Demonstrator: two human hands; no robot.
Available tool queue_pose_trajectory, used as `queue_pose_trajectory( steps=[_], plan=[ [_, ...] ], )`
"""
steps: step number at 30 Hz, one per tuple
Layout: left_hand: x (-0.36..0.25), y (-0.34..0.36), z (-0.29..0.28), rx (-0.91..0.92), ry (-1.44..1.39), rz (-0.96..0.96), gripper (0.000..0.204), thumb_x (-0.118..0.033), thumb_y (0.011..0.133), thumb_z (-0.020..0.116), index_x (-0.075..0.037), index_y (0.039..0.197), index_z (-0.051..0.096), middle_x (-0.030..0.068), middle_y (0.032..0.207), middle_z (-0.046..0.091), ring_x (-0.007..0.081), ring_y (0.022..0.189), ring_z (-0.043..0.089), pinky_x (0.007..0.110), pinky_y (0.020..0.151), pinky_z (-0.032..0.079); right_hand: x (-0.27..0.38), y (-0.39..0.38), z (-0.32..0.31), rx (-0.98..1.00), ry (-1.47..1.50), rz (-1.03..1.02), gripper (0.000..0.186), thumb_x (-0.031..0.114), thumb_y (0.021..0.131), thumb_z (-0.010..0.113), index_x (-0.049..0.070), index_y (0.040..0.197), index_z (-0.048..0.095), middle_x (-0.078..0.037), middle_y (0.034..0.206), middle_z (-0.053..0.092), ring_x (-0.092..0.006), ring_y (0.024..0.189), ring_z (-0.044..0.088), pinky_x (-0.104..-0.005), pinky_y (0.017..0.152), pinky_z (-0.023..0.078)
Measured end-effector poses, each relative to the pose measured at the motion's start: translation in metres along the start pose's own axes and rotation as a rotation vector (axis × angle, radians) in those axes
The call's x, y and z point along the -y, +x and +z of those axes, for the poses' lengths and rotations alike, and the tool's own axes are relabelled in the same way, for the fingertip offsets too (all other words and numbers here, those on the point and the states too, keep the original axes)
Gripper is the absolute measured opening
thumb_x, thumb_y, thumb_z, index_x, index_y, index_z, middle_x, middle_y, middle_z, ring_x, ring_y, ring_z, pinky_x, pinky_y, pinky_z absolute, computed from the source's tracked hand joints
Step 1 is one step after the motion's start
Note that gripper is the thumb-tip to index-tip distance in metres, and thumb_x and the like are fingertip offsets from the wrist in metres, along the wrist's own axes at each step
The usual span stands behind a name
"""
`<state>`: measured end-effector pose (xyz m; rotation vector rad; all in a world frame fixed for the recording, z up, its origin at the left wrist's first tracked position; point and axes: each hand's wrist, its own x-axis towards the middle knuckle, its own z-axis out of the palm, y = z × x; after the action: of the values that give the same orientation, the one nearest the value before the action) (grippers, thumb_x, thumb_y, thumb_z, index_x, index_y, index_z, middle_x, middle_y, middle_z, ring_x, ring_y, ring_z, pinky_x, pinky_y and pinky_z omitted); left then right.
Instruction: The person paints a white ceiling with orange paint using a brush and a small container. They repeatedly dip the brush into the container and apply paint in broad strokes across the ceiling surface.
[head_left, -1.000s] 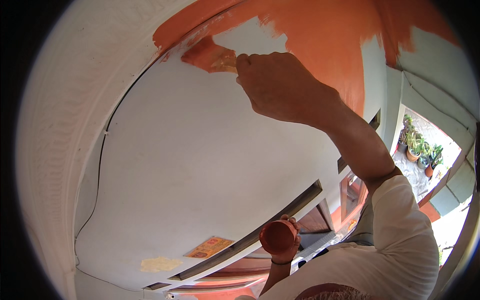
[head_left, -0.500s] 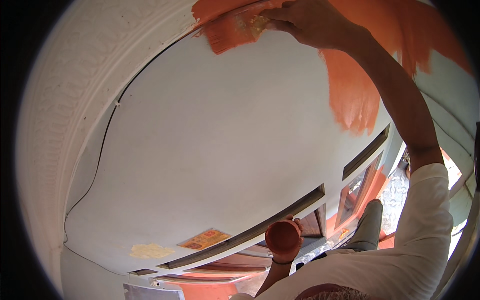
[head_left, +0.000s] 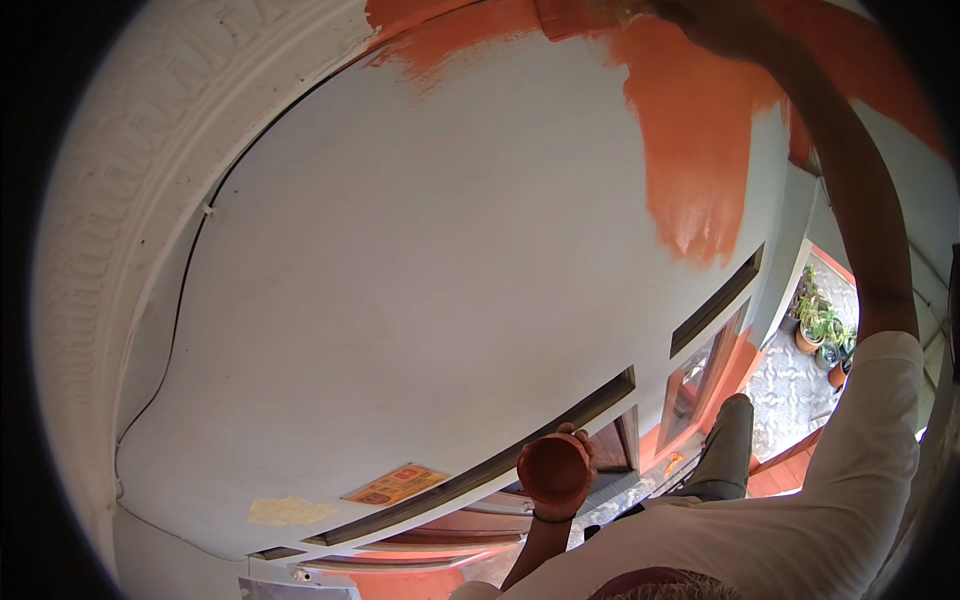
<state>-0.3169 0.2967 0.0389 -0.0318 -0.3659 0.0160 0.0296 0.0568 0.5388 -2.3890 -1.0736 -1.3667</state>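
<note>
My right hand (head_left: 690, 14) is raised to the upper edge of the picture, closed around a paintbrush (head_left: 582, 16) whose orange-loaded bristles press against the wall (head_left: 430, 240). Part of the hand and brush is dark and cut off by the edge. Fresh orange paint (head_left: 695, 150) covers the top of the pale wall and hangs down in a broad patch with a ragged lower end. Lower down, my left hand (head_left: 588, 448) wraps its fingers around a small round reddish-brown paint cup (head_left: 554, 470), its mouth facing up. How much paint is inside cannot be made out.
A black cable (head_left: 190, 255) runs along the white moulded trim (head_left: 110, 270) at left. Narrow vent slots (head_left: 480, 465), an orange-yellow sticker (head_left: 396, 485) and a cream patch (head_left: 290, 512) mark the lower wall. Potted plants (head_left: 815, 320) stand on the patterned floor at right.
My right hand and the brush have moved right along the top of the wall, leaving an orange streak. My left hand still holds the paint cup. The view has shifted slightly.
</note>
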Motion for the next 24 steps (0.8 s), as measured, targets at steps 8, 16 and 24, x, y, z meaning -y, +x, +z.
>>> queue_pose_trajectory(
  steps=[8, 16, 24],
  plan=[
    [0.004, -0.003, 0.008, -0.017, -0.029, -0.019, 0.076, -0.057, 0.104, 0.06, -0.004, 0.156, 0.042, 0.0201, 0.149, 0.049, 0.0375, 0.143, 0.049, 0.059, 0.103, 0.058, -0.035, -0.017, -0.017, 0.118, -0.322, 0.203, 0.017, 0.02, 0.094, 0.066, 0.013, 0.101, 0.079, -0.017, 0.098, 0.076, -0.0397, 0.092, 0.07, -0.0515, 0.081, 0.053],
    [-0.002, -0.013, 0.0, -0.036, -0.003, 0.016, 0.079, -0.061, 0.103, 0.059, -0.003, 0.155, 0.044, 0.0212, 0.147, 0.051, 0.0401, 0.138, 0.053, 0.058, 0.099, 0.061, 0.036, -0.008, -0.019, 0.141, -0.568, 0.058, 0.014, 0.016, 0.089, 0.069, 0.007, 0.089, 0.08, -0.01, 0.087, 0.077, -0.027, 0.087, 0.075, -0.045, 0.075, 0.056],
    [0.0, -0.013, 0.001, -0.03, -0.023, 0.033, 0.078, -0.059, 0.104, 0.057, 0.001, 0.153, 0.045, 0.0228, 0.145, 0.053, 0.0418, 0.136, 0.053, 0.058, 0.098, 0.061, 0.149, -0.001, -0.053, -0.23, -0.415, -0.462, 0.014, 0.005, 0.089, 0.067, 0.008, 0.076, 0.067, -0.006, 0.068, 0.062, -0.024, 0.062, 0.06, -0.0398, 0.06, 0.048]
  ],
)
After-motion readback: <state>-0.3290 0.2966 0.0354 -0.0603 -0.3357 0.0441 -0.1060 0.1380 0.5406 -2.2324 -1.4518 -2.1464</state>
